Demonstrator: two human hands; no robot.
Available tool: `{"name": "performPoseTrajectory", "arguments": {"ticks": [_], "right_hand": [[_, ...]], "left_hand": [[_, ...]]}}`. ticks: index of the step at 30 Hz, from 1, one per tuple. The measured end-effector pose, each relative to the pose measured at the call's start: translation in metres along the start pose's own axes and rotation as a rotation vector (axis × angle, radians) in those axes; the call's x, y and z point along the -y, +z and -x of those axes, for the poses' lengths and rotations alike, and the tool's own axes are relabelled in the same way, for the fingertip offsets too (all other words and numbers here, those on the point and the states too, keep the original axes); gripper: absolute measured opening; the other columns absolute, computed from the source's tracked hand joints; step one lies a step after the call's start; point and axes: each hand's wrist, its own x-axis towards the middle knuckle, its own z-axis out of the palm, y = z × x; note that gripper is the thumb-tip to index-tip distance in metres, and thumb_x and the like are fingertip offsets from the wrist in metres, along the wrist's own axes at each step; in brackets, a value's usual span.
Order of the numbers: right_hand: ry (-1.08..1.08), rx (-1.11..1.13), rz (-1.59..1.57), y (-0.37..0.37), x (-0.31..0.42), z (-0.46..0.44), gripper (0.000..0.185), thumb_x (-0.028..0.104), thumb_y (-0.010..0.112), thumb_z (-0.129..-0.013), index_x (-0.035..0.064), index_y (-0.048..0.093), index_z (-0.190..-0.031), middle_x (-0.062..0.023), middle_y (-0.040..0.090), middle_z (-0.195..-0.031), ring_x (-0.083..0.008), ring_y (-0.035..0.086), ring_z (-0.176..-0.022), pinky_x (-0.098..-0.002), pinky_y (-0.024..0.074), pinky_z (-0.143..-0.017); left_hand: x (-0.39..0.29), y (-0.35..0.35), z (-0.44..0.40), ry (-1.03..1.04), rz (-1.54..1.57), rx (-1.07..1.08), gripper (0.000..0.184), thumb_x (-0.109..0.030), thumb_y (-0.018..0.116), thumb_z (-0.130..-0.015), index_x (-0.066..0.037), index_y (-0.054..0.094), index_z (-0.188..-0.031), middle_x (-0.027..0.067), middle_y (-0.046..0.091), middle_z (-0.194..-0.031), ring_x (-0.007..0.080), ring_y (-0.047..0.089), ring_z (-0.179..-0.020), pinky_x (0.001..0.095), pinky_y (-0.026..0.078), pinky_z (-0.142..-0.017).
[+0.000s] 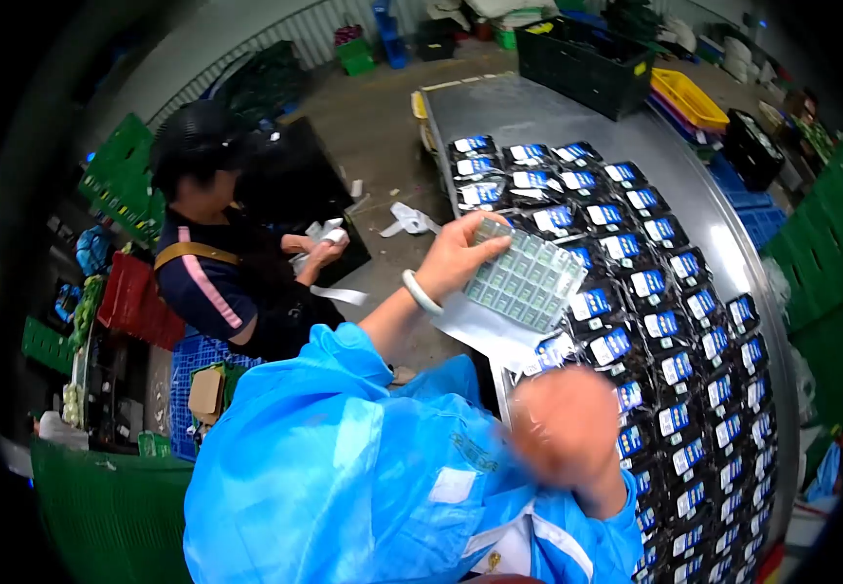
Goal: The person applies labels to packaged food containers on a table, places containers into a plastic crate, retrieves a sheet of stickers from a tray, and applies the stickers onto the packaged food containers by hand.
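My left hand (458,261), a pale bangle at its wrist, pinches the edge of a sheet of small green stickers (529,277) set out in a grid. White backing paper (499,329) hangs below the sheet. My right hand (566,426) is smeared by motion above the near edge of the table, close to the packs, and its fingers cannot be made out. Black wrapped packs (675,370) with blue and white labels lie in rows on the metal table, and many carry a small green sticker.
The metal table (485,102) extends away from me, with a black crate (587,66) at its far end. To my left a co-worker (212,224) handles a white label strip (339,294). Yellow crates (689,99) and green crates (825,238) stand on the right.
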Motion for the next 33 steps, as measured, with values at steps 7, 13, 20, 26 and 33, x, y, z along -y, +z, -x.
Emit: {"name": "performPoseTrajectory", "arguments": {"ticks": [7,13,20,26,33], "right_hand": [[1.165,-0.437,-0.387,0.034,-0.09,0.121,0.067,0.001,0.064,-0.088,0.0036,0.032,-0.146,-0.0062,0.062,-0.097,-0.0057,0.052,-0.074,-0.0213,0.0438,-0.067],[0.934,-0.474,0.888,-0.117,-0.09,0.156,0.021,0.007,0.05,-0.091,-0.0027,0.069,-0.093,-0.0101,0.068,-0.089,-0.0182,0.065,-0.081,-0.031,0.0517,-0.076],[0.491,-0.9,0.566,-0.168,-0.073,0.083,0.021,0.007,0.052,-0.093,-0.0106,0.062,-0.099,-0.0154,0.065,-0.097,-0.0228,0.063,-0.083,-0.0314,0.0513,-0.081],[0.726,0.059,0.547,-0.032,-0.141,0.077,0.059,0.032,0.084,-0.067,0.0024,0.06,-0.112,-0.0131,0.064,-0.104,-0.0334,0.059,-0.099,-0.0429,0.0457,-0.088],[0.763,0.197,0.469,-0.005,-0.194,0.115,0.031,0.038,0.07,-0.082,0.01,0.057,-0.089,-0.0061,0.061,-0.074,-0.0278,0.063,-0.07,-0.0399,0.0501,-0.064]], "left_hand": [[0.013,0.011,-0.001,-0.077,0.04,0.018,0.023,-0.013,0.066,-0.093,-0.003,0.059,-0.113,-0.0003,0.065,-0.095,0.006,0.061,-0.086,0.0228,0.05,-0.076],[0.055,0.016,-0.011,-0.147,0.064,0.066,0.024,-0.014,0.067,-0.093,-0.003,0.059,-0.112,0.0009,0.065,-0.096,0.007,0.061,-0.086,0.0236,0.05,-0.076],[0.06,0.031,-0.039,-0.195,0.029,0.131,0.024,-0.016,0.067,-0.092,-0.005,0.06,-0.111,-0.0002,0.064,-0.095,0.0072,0.058,-0.088,0.0252,0.049,-0.079],[0.057,0.071,-0.064,-0.166,-0.122,0.443,0.023,-0.014,0.068,-0.092,-0.003,0.06,-0.111,0.0012,0.064,-0.098,0.006,0.058,-0.089,0.0234,0.048,-0.078],[0.078,0.12,-0.1,-0.241,-0.097,0.641,0.02,-0.013,0.069,-0.09,-0.002,0.062,-0.104,0.002,0.065,-0.089,0.0069,0.056,-0.08,0.0252,0.047,-0.071]]}}
